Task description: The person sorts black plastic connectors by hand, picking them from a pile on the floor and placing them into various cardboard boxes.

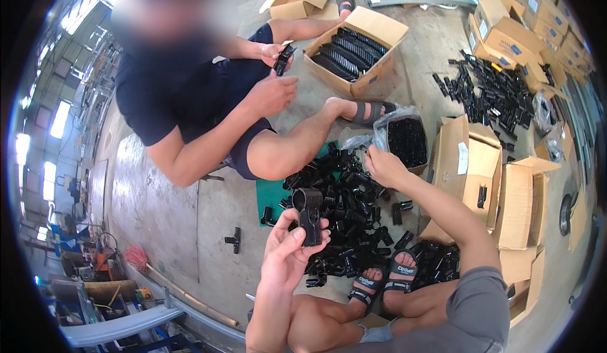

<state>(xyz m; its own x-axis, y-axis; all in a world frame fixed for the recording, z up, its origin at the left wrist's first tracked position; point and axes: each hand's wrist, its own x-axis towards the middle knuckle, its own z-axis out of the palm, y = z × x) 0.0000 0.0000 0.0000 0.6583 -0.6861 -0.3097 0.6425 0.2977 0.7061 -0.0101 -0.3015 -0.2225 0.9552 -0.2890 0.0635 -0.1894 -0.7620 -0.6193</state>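
My left hand [288,245] is closed around a black pipe fitting [308,214], held upright with its round open collar at the top. Out over the far side of the heap, my right hand [384,165] has its fingers drawn together in a pinch. Whatever may be between those fingertips is too small to make out. Below both hands spreads a heap of similar black fittings [344,217] on the floor, partly on a green mat [269,191]. Just beyond my right hand stands a box lined with clear plastic [408,141], filled with small dark parts.
Across from me a seated co-worker [190,93] holds a black fitting [284,59]. An open carton [354,52] packed with black fittings stands beside them. More loose fittings [484,90] lie far right, near open cartons [468,163]. A single fitting [234,240] lies left.
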